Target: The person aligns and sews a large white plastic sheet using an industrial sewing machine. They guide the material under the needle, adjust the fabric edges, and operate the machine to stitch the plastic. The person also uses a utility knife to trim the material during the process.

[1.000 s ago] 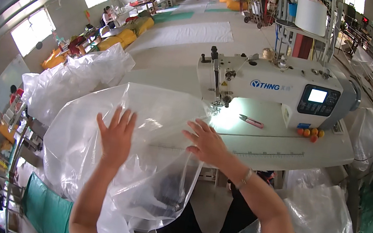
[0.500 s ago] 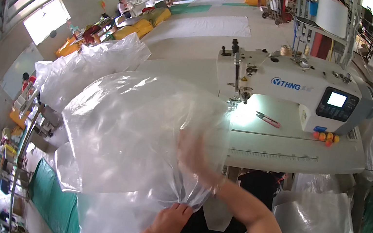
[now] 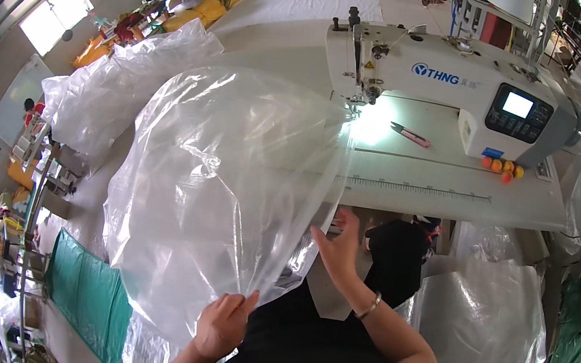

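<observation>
A large clear plastic sheet (image 3: 192, 173), billowed and wrinkled, spreads over the left of the sewing table, its right edge by the needle of a white sewing machine (image 3: 431, 78). At the sheet's near edge my left hand (image 3: 222, 322) is closed on the plastic, and creases run together at its fingertips. My right hand (image 3: 342, 252), a bracelet at its wrist, is just off the sheet's right edge in front of the table. Its thumb and fingers are apart, with nothing visible between them. The machine's lamp lights the needle area.
Pink-handled thread snips (image 3: 411, 135) and several small orange and yellow balls (image 3: 508, 169) lie on the sewing table (image 3: 449, 197). More plastic sheeting is heaped at the far left (image 3: 113, 90) and lower right (image 3: 481, 329). A green sheet (image 3: 86, 297) hangs at the left.
My right hand has come off the plastic toward me, its fingers now apart. My left hand has shifted left along the near edge. The sheet has puffed up, and the whole view has tilted downward.
</observation>
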The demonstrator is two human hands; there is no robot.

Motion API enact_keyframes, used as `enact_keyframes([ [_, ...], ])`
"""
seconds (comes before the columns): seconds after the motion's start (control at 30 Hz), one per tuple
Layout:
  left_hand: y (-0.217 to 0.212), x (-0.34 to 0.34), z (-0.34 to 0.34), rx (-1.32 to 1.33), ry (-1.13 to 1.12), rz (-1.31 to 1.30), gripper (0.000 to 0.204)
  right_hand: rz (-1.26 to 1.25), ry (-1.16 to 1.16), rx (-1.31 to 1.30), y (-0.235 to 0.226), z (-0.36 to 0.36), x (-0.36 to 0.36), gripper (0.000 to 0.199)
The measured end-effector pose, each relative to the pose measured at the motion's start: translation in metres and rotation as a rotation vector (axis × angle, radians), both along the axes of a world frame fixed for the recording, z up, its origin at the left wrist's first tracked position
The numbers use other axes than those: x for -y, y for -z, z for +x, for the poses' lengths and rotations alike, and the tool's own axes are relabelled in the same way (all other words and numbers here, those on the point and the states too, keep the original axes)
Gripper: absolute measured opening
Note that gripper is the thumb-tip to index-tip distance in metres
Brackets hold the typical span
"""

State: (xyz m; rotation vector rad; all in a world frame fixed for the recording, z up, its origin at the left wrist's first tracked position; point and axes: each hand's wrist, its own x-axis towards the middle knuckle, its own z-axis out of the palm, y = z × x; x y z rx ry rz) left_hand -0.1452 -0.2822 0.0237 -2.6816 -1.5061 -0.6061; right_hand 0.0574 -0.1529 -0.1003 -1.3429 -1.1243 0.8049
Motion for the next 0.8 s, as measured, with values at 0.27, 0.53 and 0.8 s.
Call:
enact_keyframes([
  [0.27, 0.022, 0.0, 0.018, -0.145, 0.217, -0.292, 0.041, -0.292, -0.527, -1.135, 0.001, 0.001, 0.03, 0.036],
  [0.53, 0.075, -0.021, 0.056, -0.347, 0.468, -0.713, 0.036, -0.331, -0.44, -0.834, 0.027, 0.02, 0.033, 0.034],
  [0.8, 0.021, -0.268, 0.13, -0.02, 0.378, -0.282, 0.048, -0.356, -0.416, -0.839, -0.016, 0.018, 0.041, 0.03],
])
